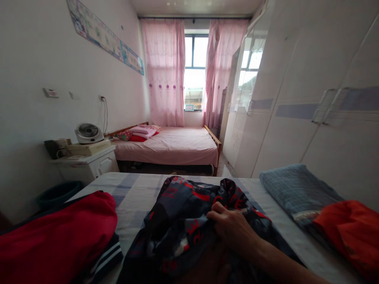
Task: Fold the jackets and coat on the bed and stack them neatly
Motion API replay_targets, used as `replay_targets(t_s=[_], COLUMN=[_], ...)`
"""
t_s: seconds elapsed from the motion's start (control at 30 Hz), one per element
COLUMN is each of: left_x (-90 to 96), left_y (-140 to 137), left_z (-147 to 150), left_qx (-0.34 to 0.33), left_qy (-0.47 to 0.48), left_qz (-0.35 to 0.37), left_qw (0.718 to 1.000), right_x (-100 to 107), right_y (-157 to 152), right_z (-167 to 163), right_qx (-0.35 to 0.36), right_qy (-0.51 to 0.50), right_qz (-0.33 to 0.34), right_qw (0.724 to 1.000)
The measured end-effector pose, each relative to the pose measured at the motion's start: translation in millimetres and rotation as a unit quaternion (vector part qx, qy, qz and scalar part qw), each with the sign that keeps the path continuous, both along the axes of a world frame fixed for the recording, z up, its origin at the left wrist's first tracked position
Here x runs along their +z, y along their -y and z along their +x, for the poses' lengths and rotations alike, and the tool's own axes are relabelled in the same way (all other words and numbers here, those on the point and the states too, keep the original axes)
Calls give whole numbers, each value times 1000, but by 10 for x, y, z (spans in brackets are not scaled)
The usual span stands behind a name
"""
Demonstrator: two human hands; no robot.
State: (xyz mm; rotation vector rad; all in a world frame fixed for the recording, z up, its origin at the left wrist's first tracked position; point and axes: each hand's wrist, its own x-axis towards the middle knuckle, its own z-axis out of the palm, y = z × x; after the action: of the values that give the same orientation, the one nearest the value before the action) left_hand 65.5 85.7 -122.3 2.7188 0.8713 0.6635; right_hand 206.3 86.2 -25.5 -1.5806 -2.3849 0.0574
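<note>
A dark jacket-like garment (174, 209) with red and grey lettering lies rumpled on the near bed, in the lower middle of the head view. My right hand (231, 227) reaches in from the lower right, its fingers closed on a fold of this garment near the collar-like bunch at the top. Low in the view, in deep shadow among the folds, my left hand (211, 264) shows only dimly. Its fingers are too dark to make out.
Left of the garment lies red clothing (74, 232) with striped dark cloth. A folded blue-grey cloth (296, 189) and an orange garment (352, 232) are at the right. Beyond stand a pink-covered bed (183, 144), a nightstand with a fan (89, 133), and a white wardrobe (296, 79).
</note>
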Motion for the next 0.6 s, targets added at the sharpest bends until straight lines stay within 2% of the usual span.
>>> replay_targets(t_s=[0.1,0.17,0.23,0.27,0.33,0.37,0.43,0.53,0.6], left_x=[351,665,973,1099,1250,1268,1202,1011,986], left_y=[144,251,319,328,287,244,137,-14,-108], left_z=[-55,-130,-250,-327,-496,-577,-700,-733,-657], left_qx=[-5,-37,-72,-68,-7,39,117,125,122], left_qy=[-59,-70,-36,-13,7,-6,-63,-138,-144], left_qz=[-45,-37,16,56,123,135,108,52,69], left_qw=[997,996,997,996,992,990,985,981,980], right_x=[61,118,155,162,150,133,81,-8,-27], right_y=[-106,-117,-78,-45,39,84,164,209,143], right_z=[139,266,392,450,550,588,641,656,637], right_qx=[-23,-35,-54,-63,-74,-74,-72,-45,-26], right_qy=[-63,-121,-147,-150,-144,-137,-116,-73,-45], right_qz=[46,96,123,123,97,76,37,8,15], right_qw=[997,987,980,979,982,985,990,996,999])
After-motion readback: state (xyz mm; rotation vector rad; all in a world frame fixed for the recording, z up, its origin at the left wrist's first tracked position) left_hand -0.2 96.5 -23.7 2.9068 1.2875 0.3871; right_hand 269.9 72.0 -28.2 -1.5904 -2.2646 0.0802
